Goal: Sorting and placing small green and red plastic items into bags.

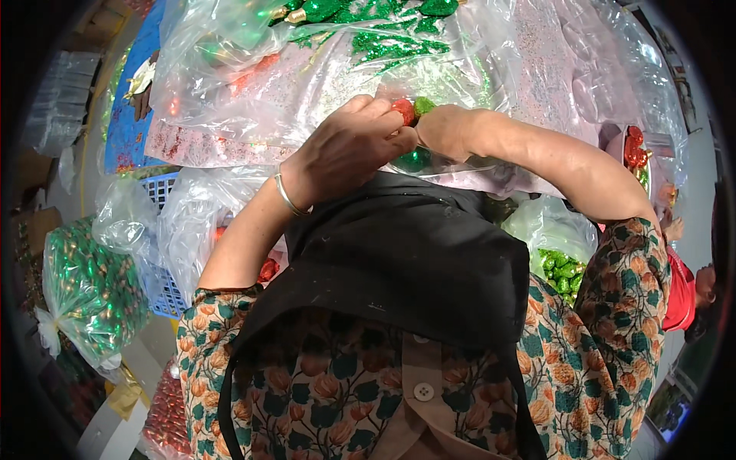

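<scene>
Floral sleeves [632, 299] and a black apron [399, 261] fill the view nearest me. Just past the apron, towards 12 o'clock, the left hand [349, 138] seems to pinch a glittery red ornament [403, 112]. The right hand [451, 130] is curled in close at about 1 o'clock, its fingertips hidden, so I can't tell what it grips. A green ornament [423, 106] sits beside the red one, by the right knuckles. I'd judge these pieces to be mid-handling, not yet set down. Lime-green pieces [562, 270] lie bagged towards 4 o'clock; farther up at 12, dark green ones [322, 9] lie loose, perhaps still waiting. Towards 9, a knotted bag [100, 287] looks filled and done with.
</scene>
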`<control>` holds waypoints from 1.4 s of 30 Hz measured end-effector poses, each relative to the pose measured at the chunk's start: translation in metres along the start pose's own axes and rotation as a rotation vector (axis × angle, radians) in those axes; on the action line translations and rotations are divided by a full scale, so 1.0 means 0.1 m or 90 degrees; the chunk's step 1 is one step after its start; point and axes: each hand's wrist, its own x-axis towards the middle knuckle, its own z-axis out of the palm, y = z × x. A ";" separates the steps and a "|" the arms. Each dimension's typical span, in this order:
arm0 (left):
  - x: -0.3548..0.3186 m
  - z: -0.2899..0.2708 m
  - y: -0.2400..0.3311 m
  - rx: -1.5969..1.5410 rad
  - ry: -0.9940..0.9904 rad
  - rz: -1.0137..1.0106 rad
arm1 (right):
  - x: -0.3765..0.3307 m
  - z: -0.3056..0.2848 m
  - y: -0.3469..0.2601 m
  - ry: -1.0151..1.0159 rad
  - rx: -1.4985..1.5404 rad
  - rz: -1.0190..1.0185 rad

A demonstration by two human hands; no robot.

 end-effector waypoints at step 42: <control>-0.04 -0.43 -0.24 0.035 -0.199 -0.089 | -1.02 0.18 0.25 0.623 0.331 0.146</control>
